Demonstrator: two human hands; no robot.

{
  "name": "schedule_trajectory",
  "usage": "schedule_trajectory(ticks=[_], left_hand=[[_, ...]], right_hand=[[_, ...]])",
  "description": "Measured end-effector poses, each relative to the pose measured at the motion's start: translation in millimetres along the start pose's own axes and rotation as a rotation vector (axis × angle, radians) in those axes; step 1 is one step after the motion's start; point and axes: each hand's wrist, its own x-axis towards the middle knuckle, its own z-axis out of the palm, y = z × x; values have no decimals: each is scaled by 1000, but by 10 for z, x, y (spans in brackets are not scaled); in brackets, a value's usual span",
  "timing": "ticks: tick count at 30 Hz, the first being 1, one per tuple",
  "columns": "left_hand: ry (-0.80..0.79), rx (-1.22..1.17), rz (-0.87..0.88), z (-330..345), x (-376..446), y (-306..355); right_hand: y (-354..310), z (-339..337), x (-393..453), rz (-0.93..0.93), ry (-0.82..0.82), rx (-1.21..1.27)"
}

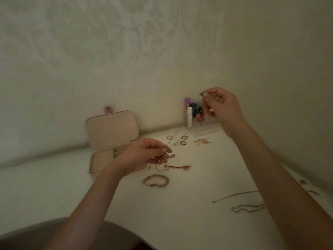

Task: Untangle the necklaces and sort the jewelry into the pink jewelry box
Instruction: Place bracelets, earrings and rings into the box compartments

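The pink jewelry box (108, 134) stands open at the back left of the white table, its lid leaning against the wall. My left hand (144, 156) hovers just right of the box and pinches one end of a thin chain (175, 139). Raised high at the back right, my right hand (221, 107) pinches the other end, and the chain stretches faintly between the two. On the table lie several rings (183, 143), a red cord bracelet (178, 167), a beaded bracelet (155, 181) and two loose chains (248, 207) near my right forearm.
A clear organizer (200, 120) with small bottles and tubes stands against the wall behind my right hand. Gold earrings (202, 141) lie in front of it. Small pieces (306, 186) sit near the table's right edge. A dark rounded shape (72, 233) fills the bottom left.
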Motion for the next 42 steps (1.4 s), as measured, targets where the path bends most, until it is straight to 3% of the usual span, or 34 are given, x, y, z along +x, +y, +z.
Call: schedule_trajectory(ticks=[7, 13, 20, 24, 31, 33, 35, 37, 42], left_hand=[[410, 31, 34, -479, -349, 172], [580, 11, 119, -645, -348, 349], [596, 41, 127, -715, -285, 338], [564, 93, 49, -768, -273, 207], [504, 588, -140, -844, -338, -54], [515, 478, -98, -822, -351, -78], [422, 316, -84, -745, -340, -99], [400, 315, -97, -698, -305, -200], [598, 276, -72, -695, -314, -310]], right_hand=[[-28, 780, 158, -60, -297, -27], [24, 1227, 58, -22, -510, 85], [124, 1376, 9, 10, -586, 80], [225, 1401, -10, 63, -609, 49], [402, 1506, -87, 149, -690, 13], [431, 1543, -118, 159, -714, 6], [455, 1561, -141, 171, -727, 15], [460, 1557, -160, 182, -733, 31], [493, 1464, -93, 159, -587, -125]])
